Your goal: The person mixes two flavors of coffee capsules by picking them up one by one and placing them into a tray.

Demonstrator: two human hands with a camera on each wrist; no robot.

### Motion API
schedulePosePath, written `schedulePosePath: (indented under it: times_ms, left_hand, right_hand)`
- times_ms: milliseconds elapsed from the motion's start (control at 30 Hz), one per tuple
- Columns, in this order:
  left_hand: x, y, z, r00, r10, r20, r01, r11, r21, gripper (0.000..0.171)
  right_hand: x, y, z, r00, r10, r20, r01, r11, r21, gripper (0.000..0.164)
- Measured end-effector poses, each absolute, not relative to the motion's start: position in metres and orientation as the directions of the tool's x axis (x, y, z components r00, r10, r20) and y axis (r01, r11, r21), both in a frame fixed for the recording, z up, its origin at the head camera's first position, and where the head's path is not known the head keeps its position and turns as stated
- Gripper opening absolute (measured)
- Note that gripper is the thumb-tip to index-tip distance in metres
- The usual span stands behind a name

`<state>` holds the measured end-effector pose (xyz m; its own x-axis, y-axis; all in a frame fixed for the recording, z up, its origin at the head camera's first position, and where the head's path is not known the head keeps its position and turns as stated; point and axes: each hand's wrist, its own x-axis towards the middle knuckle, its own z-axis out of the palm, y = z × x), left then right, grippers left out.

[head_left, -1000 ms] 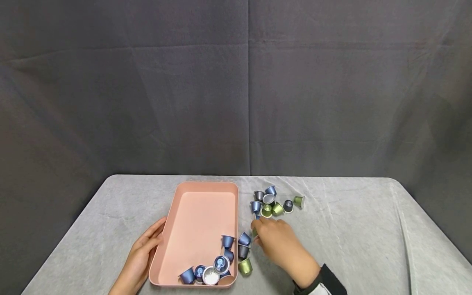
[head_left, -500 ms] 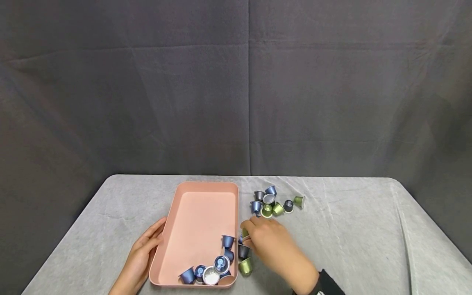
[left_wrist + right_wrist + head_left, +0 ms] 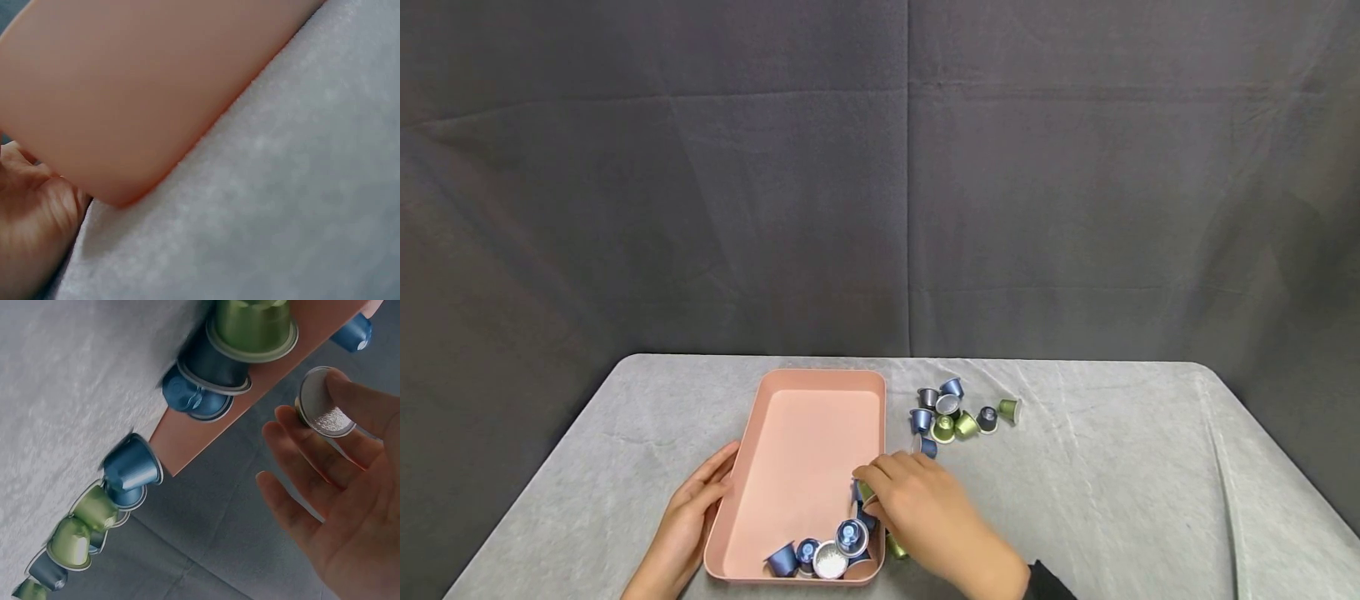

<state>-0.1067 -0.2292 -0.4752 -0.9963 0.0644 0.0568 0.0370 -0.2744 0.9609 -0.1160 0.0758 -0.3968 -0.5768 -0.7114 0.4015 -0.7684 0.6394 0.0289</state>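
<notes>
A green coffee capsule [image 3: 867, 492] is pinched between the thumb and fingers of my right hand [image 3: 928, 517], above the right side of the pink tray [image 3: 801, 442]. Its silver lid [image 3: 328, 403] faces the camera in the right wrist view. My left hand [image 3: 681, 517] rests against the tray's left outer wall, fingers extended; the left wrist view hides its fingertips behind the tray. Inside the tray's near right part lie several blue capsules [image 3: 782, 560], one showing its white lid [image 3: 830, 560]. Part of this group is hidden by my right hand.
Right of the tray, a loose group of blue, dark and green capsules [image 3: 943, 427] lies on the grey cloth-covered table [image 3: 1112, 483]. Against the tray's right outer wall sit a green capsule [image 3: 253, 328], a dark one [image 3: 215, 365] and a blue one [image 3: 181, 390].
My right hand has moved left with the green capsule, from the table beside the loose group to over the tray's right rim. The left hand and the tray stay in place.
</notes>
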Motion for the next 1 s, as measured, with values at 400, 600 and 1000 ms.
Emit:
schedulePosePath:
  times_ms: [400, 600, 1000]
  left_hand:
    - [-0.107, -0.227, -0.474, -0.997, 0.061, 0.054, 0.036, -0.266, 0.963, 0.058]
    - [-0.105, -0.229, -0.473, -0.997, 0.053, 0.047, 0.031, -0.264, 0.964, 0.06]
    - [-0.107, -0.229, -0.477, -0.995, 0.064, 0.07, 0.05, -0.275, 0.96, 0.058]
  right_hand:
    - [-0.107, 0.069, -0.392, -0.531, -0.717, 0.451, -0.801, 0.599, 0.009, 0.033]
    - [-0.105, 0.065, -0.392, -0.515, -0.731, 0.449, -0.812, 0.583, 0.018, 0.033]
    - [-0.105, 0.067, -0.393, -0.532, -0.728, 0.432, -0.808, 0.589, -0.003, 0.035]
